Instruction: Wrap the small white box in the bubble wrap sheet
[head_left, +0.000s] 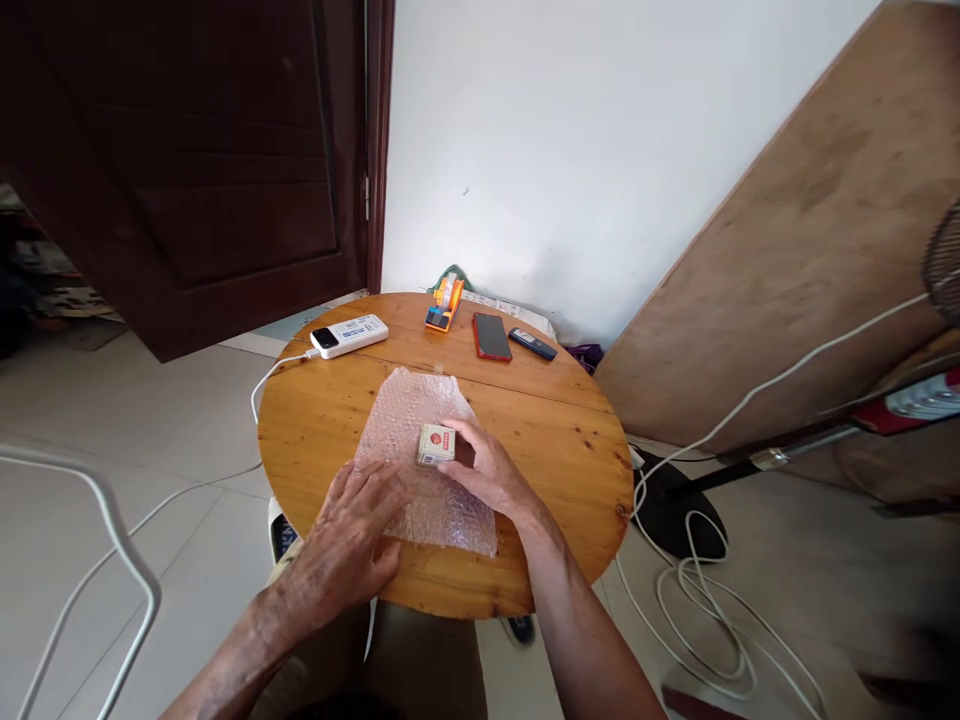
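Two bare hands meet over a sheet of bubble wrap [450,515] spread on the round wooden table [559,440], its lower end close to the near edge. The right hand [489,472] has a small pale box [437,443] between thumb and fingertips, gripping it from its right side. That box sits about the middle of the sheet, nearer the table's near edge than its far one; whether its whole base rests on the plastic, I cannot tell. The left hand [362,520] grasps nothing that shows — it lies palm down, fingers loosely spread over the sheet's left edge.

To do this well, light pressure from the left hand should keep the film from sliding or curling, while the right keeps to the box's side so its top stays uncovered and its card is not dented. Squaring the box to the sheet's long edges, with a margin all round, would be sensible.

As for print, the box top carries a round red emblem and a strip of red characters, and more marks line its front side; all are too small to read. Toward the table's left edge, a white power bank [351,336] bears blue lettering, equally illegible. Near the far edge, I can make out no brand on the orange tape dispenser [446,302] or the red-edged phone [492,337].
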